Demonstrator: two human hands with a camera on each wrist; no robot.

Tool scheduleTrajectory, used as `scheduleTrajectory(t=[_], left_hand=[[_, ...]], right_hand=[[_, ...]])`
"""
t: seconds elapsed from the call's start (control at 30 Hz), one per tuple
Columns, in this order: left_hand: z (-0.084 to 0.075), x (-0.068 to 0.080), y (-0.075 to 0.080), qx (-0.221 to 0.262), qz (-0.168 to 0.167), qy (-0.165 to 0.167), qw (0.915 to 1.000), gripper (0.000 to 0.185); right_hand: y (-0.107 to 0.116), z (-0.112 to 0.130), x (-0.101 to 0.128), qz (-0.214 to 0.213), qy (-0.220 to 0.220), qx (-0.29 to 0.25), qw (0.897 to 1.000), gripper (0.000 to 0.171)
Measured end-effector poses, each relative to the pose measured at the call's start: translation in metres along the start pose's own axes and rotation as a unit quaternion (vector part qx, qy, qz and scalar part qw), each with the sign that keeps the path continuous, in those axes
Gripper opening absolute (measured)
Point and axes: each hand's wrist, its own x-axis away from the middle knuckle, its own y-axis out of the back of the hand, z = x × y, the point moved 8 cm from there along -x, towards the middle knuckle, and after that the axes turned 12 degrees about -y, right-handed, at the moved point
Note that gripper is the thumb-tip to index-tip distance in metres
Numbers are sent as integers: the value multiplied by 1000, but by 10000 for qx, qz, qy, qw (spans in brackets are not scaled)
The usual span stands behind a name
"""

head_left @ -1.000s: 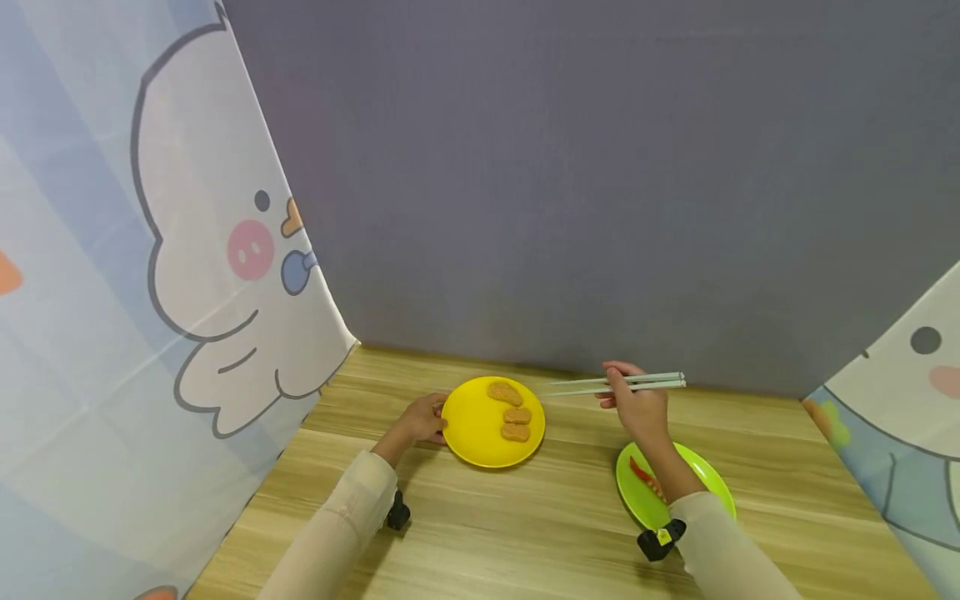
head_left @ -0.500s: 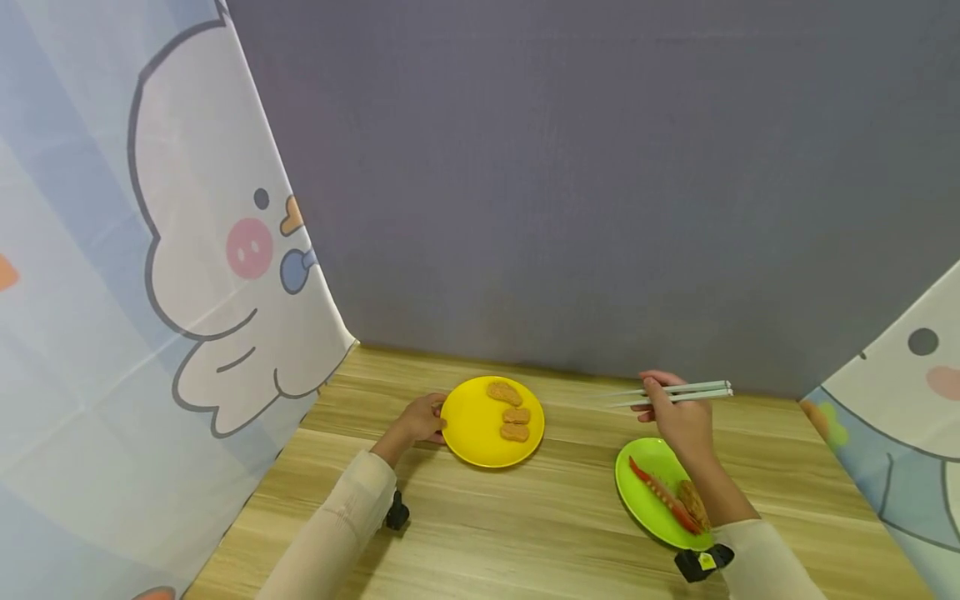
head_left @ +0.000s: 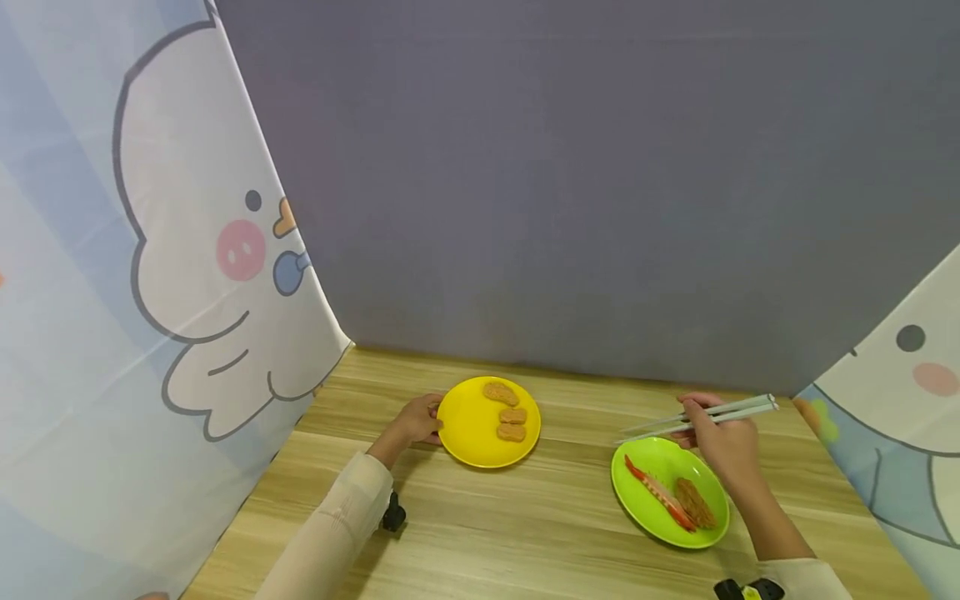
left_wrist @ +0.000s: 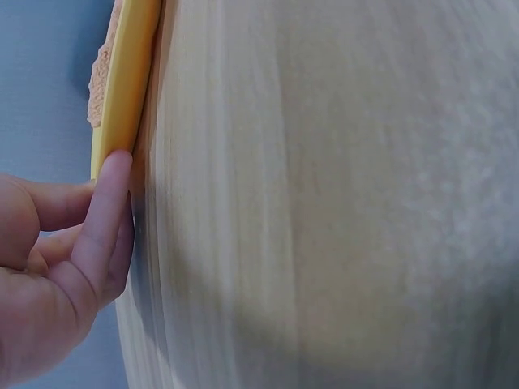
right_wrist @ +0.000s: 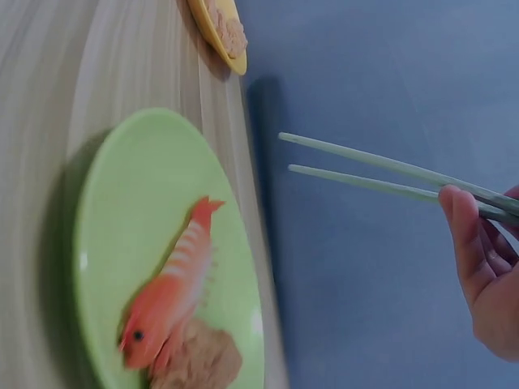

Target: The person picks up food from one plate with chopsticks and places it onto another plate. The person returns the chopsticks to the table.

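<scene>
The right hand (head_left: 723,446) pinched a pair of pale, slim chopsticks (head_left: 697,417) in a narrow grip; their tips hung empty above the far rim of the green plate (head_left: 637,492) at lower right of the head view. That smooth round plate held 1 red striped shrimp (head_left: 660,493) and 1 brown crumbed cutlet (head_left: 696,502), touching. The left hand (head_left: 416,421) gripped the left rim of the glossy yellow plate (head_left: 468,421) at lower centre, fingers curled against its edge. It carried 3 tan breaded nuggets (head_left: 512,414) in a row. Both plates sat well apart on the wood-grain desk (head_left: 555,517).
</scene>
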Motion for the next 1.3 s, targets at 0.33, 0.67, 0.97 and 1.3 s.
scheduleTrajectory(t=[0.33, 0.67, 0.97, 1.3], left_hand=[[-3, 2, 0, 136, 72, -112, 9998, 54], [3, 0, 0, 123, 19, -5, 9999, 55], [2, 0, 0, 132, -4, -15, 9999, 54], [5, -2, -1, 164, -2, 16, 9999, 53]], right_hand=[[19, -19, 18, -62, -286, 725, 9969, 21], [33, -28, 31, -241, -327, 1197, 9920, 36], [35, -29, 38, -246, -218, 1484, 9884, 35], [32, -29, 37, -109, -157, 1798, 9835, 38]])
